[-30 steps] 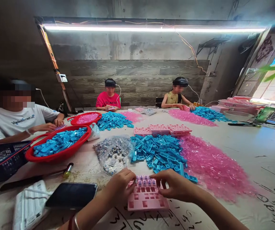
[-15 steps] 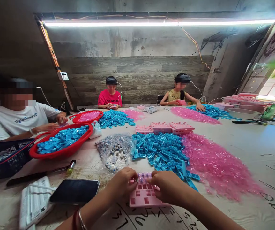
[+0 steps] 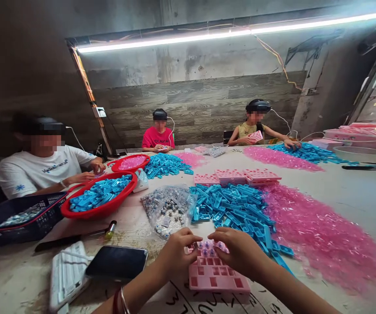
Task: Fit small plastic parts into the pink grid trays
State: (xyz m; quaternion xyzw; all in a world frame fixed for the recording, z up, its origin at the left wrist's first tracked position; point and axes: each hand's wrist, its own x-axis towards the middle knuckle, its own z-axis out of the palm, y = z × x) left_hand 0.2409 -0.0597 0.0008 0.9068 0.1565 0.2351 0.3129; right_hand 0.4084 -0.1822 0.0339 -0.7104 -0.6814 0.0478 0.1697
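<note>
In front of me lies a pink tray point(image 3: 219, 282) with rows of square and rectangular wells. Small clear and purplish pieces point(image 3: 207, 248) fill its far row. My left hand point(image 3: 179, 250) is at the tray's far left corner, thumb and forefinger curled around something small that I cannot make out. My right hand point(image 3: 238, 249) bends over the far right part, its thumb and forefinger close to the purplish pieces; what they pinch is hidden. Just beyond my hands is a heap of blue plastic cases point(image 3: 230, 205). A clear bag of small parts point(image 3: 166, 209) lies to the left.
Pink clear pieces point(image 3: 322, 235) spread to the right. More pink trays point(image 3: 235, 175) are stacked behind the blue heap. At left are a phone point(image 3: 117, 262), a white power bank point(image 3: 68, 274), a red basin point(image 3: 101, 211) and a dark basket point(image 3: 27, 229). Several co-workers sit around the table.
The view has shifted and tilted, so the scene sits farther right. Both hands remain at the tray's far row, with the fingers now slightly higher over the purplish pieces.
</note>
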